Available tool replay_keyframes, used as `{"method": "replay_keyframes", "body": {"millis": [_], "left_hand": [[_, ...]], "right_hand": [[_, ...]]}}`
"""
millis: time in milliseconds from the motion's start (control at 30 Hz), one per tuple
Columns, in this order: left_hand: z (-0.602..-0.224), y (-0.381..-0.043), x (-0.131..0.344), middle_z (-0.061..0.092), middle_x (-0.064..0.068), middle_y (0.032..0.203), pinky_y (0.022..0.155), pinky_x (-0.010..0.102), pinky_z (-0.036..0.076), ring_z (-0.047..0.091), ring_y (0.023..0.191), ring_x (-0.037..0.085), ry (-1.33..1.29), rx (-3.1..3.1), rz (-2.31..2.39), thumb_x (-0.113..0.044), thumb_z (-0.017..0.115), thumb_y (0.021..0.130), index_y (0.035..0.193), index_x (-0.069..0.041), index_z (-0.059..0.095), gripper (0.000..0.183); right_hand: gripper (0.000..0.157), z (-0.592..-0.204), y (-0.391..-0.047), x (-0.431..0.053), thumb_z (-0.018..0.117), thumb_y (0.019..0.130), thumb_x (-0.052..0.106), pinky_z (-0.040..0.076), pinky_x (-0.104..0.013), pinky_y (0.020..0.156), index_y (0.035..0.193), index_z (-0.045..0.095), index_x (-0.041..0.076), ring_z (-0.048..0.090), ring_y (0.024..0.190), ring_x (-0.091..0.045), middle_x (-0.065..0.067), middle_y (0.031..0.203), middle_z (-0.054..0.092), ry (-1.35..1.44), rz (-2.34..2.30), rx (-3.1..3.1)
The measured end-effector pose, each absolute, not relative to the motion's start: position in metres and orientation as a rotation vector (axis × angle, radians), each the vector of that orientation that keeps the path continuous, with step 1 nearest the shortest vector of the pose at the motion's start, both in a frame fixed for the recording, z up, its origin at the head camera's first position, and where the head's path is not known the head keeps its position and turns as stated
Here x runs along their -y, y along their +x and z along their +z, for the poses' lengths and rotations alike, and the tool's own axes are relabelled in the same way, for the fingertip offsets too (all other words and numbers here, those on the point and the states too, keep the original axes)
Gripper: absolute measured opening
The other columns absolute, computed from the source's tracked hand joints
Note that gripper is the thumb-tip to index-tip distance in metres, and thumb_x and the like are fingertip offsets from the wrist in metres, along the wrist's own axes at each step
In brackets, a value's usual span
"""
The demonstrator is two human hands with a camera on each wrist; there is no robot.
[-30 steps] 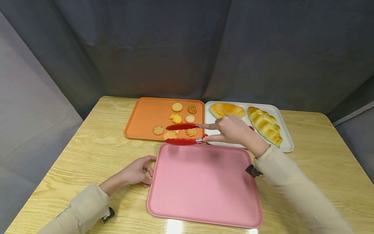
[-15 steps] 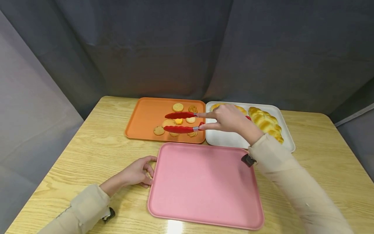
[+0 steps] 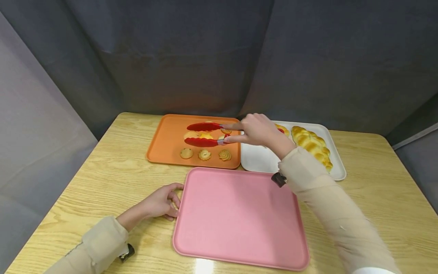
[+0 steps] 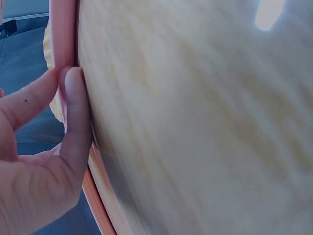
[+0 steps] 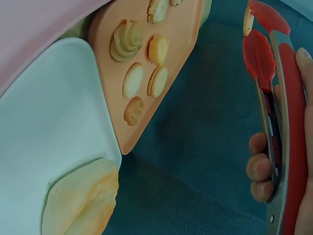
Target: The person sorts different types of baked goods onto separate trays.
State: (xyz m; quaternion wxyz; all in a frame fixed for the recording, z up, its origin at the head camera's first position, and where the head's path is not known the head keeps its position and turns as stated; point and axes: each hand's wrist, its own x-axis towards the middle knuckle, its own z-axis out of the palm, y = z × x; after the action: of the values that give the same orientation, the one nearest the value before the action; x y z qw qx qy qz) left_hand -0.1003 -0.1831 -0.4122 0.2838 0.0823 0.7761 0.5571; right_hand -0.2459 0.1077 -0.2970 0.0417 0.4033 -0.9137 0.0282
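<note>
My right hand (image 3: 258, 131) holds red-and-metal tongs (image 3: 202, 142) above the orange tray (image 3: 164, 139). Their red scalloped tips are spread around a round, flat cookie (image 3: 190, 135), which the right wrist view shows as a dark-flecked cookie (image 5: 248, 21) between the tips. Below on that tray lie a chocolate-chip cookie (image 3: 186, 153), a scalloped cookie (image 3: 204, 155) and a swirl cookie (image 3: 224, 155); others are partly hidden by the tongs. At the left, my left hand (image 3: 162, 201) pinches the rim of the pink tray (image 3: 239, 220), fingers and rim showing in the left wrist view.
A white tray (image 3: 260, 160) stands right of the orange one. On it are a braided loaf (image 3: 311, 146) and a smooth bread (image 5: 83, 200), mostly covered by my right hand in the head view. Dark curtains (image 3: 191, 57) hang behind the wooden table (image 3: 102, 163).
My right hand has moved away from me and slightly left, carrying the tongs and the cookie between their tips across the orange tray. My left hand stays at the pink tray's rim.
</note>
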Motion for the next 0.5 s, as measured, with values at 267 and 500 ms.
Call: {"method": "replay_keyframes", "body": {"millis": [267, 500], "left_hand": [[-0.412, -0.100, 0.183, 0.052, 0.015, 0.079, 0.051, 0.036, 0.054, 0.058, 0.058, 0.018, 0.222, -2.083, 1.485, 0.017, 0.063, 0.071, 0.134, 0.006, 0.030, 0.072], [-0.410, -0.098, 0.182, 0.052, 0.015, 0.079, 0.051, 0.036, 0.054, 0.058, 0.058, 0.018, 0.228, -2.078, 1.488, 0.018, 0.061, 0.070, 0.133, 0.006, 0.030, 0.071]], "right_hand": [[0.054, -0.301, -0.255, -0.096, 0.056, 0.080, 0.059, 0.031, -0.025, 0.042, 0.124, 0.057, 0.028, 0.031, 0.040, -0.017, 0.005, 0.045, 0.045, 1.211, 0.148, 2.872], [0.058, -0.310, -0.266, -0.086, 0.052, 0.079, 0.064, 0.031, -0.026, 0.044, 0.126, 0.054, 0.030, 0.032, 0.041, -0.018, 0.002, 0.046, 0.047, 1.161, 0.142, 2.935]]}}
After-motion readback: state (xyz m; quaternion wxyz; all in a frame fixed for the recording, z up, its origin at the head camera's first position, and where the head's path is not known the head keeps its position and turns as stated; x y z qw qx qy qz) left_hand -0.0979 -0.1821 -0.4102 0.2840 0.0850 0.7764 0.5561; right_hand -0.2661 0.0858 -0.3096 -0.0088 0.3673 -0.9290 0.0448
